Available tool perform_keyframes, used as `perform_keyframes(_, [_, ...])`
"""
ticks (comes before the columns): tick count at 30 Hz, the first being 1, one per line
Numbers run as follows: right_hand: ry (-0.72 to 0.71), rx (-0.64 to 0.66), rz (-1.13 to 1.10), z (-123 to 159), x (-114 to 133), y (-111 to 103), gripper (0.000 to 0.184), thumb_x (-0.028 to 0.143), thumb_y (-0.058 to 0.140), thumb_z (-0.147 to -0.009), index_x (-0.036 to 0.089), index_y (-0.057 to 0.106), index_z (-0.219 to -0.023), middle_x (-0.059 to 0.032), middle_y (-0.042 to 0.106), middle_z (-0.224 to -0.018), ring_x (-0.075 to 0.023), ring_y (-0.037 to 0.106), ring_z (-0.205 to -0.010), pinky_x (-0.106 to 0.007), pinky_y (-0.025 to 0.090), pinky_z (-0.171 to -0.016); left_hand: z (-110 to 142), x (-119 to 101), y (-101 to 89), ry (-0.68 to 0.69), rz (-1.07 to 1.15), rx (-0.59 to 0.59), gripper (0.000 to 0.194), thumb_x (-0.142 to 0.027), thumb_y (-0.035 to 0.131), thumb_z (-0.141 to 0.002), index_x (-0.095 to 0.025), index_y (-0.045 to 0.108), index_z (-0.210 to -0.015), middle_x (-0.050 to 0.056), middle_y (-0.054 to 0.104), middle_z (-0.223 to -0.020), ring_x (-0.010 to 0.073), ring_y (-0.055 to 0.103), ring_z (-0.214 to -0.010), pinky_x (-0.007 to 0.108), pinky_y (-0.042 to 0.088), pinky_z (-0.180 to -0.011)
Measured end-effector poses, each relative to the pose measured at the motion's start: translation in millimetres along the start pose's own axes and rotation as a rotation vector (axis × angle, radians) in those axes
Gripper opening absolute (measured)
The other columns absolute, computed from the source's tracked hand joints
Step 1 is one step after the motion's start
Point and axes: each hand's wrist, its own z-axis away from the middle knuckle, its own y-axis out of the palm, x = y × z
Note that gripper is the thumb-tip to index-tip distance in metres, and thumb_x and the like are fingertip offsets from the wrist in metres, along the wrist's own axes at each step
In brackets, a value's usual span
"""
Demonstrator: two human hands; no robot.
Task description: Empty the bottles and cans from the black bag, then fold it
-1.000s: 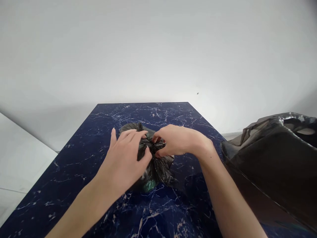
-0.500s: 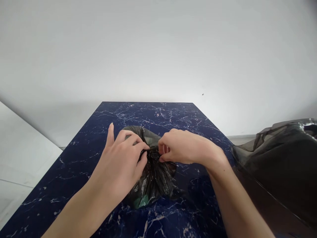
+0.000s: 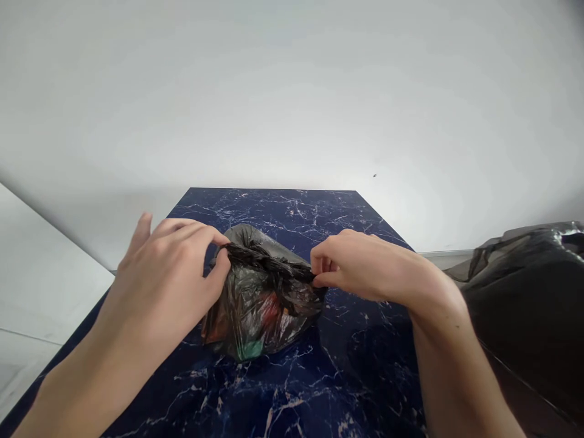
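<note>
A thin black plastic bag (image 3: 262, 304) rests on the dark blue marbled table (image 3: 296, 401). Red, orange and green contents show dimly through its film; their kind I cannot make out. Its gathered mouth forms a bunched band stretched between my two hands. My left hand (image 3: 168, 274) pinches the left end of that band between thumb and forefinger, with its other fingers lifted. At the right end, my right hand (image 3: 360, 261) pinches the plastic with its fingers curled in.
Beyond the table's far edge rises a white wall (image 3: 283, 91). To the right of the table stands a large bulky thing covered in black plastic (image 3: 533, 304), close to my right forearm. A white panel (image 3: 41, 286) lies at the left.
My hands have moved apart, the left one further left and the right one slightly right. The bag's bunched mouth has spread wide, and more of the coloured contents show.
</note>
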Motion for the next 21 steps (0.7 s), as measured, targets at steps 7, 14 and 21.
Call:
perform_keyframes(7, [0.163, -0.043, 0.064, 6, -18, 0, 0.012, 0.030, 0.071, -0.095, 0.026, 0.078, -0.085, -0.0063, 0.078, -0.091, -0.0296, 0.071, -0.088, -0.042, 0.047, -0.072, -3, 8, -17.1, -0.095, -0.244, 0.010, 0.030, -0.042, 0.043, -0.095, -0.023, 0.065, -0.090, 0.004, 0.070, -0.075, 0.0346, 0.075, -0.098, 0.080, 0.041, -0.119])
perform_keyframes(14, [-0.215, -0.210, -0.139, 20, 8, 4, 0.056, 0.039, 0.078, -0.097, 0.028, 0.062, -0.150, -0.0071, 0.066, -0.151, -0.0341, 0.060, -0.138, -0.046, 0.049, -0.109, 0, 5, -10.2, -0.019, 0.067, 0.094, 0.058, -0.050, 0.049, -0.097, -0.026, 0.054, -0.150, 0.012, 0.074, -0.134, 0.0383, 0.071, -0.120, 0.060, 0.064, -0.093])
perform_keyframes(21, [-0.471, -0.093, -0.117, 21, 32, 6, 0.013, 0.017, 0.073, -0.099, 0.025, 0.073, -0.109, 0.0011, 0.078, -0.109, -0.0213, 0.071, -0.103, -0.034, 0.047, -0.086, 0, 4, -10.5, 0.200, 0.205, 0.122, 0.030, -0.032, 0.053, -0.092, -0.035, 0.076, -0.111, 0.000, 0.081, -0.114, 0.0320, 0.073, -0.116, 0.054, 0.054, -0.108])
